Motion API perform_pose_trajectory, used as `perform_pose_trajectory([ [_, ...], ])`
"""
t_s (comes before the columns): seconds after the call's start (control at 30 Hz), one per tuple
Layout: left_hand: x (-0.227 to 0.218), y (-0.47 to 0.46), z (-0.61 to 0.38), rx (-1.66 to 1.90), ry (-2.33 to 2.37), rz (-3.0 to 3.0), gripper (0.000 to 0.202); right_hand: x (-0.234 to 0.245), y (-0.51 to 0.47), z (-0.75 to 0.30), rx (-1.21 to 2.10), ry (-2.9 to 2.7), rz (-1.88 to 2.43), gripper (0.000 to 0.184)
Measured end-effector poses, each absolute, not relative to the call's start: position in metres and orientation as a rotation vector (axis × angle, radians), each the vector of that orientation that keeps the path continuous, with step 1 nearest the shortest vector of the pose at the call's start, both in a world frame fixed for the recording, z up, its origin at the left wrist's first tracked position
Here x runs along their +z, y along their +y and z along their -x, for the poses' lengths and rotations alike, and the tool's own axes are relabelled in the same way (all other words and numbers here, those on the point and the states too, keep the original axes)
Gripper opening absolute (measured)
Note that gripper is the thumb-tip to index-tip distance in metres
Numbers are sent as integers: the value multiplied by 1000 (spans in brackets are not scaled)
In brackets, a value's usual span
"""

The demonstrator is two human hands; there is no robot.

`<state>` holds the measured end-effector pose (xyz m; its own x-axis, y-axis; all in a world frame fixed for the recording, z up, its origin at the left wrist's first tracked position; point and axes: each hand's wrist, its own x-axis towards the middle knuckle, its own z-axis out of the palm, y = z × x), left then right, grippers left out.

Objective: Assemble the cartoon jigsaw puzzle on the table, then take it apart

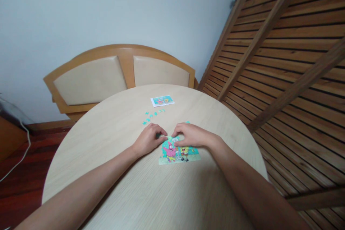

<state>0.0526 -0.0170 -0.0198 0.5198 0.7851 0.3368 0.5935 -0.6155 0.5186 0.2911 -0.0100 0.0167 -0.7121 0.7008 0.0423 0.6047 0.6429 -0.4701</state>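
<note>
At the round table (129,194), two hands on a cartoon jigsaw (180,152)

Near the table's middle, the left hand (149,138) and right hand (193,135) rest their fingertips on the jigsaw's top edge. Each grip is narrow, fingers curled; whether either pinches a piece cannot be told from this angle. Loose turquoise pieces (151,115) lie just beyond the hands, a small reference picture (162,100) farther back.

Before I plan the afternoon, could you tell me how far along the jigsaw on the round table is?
Done: the lower part of the puzzle, with its cartoon figures, lies joined. In hand: the left hand and right hand press at its upper edge. Left: loose teal pieces lie beyond the hands, near the reference picture, so the top seems unfinished.
</note>
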Motion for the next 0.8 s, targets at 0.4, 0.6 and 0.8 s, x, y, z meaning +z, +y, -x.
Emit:
perform_pose_trajectory([
  [0.4,-19,-1,-8,651,1236,-2556,21,12,-7,-294,680,-2604,1067,29],
  [0.6,-17,-4,-9,677,1133,-2591,20,13,-8,-294,684,-2604,1070,29],
  [0.8,-14,-5,-11,619,1027,-2669,17,13,-8,-294,688,-2605,1066,29],
])
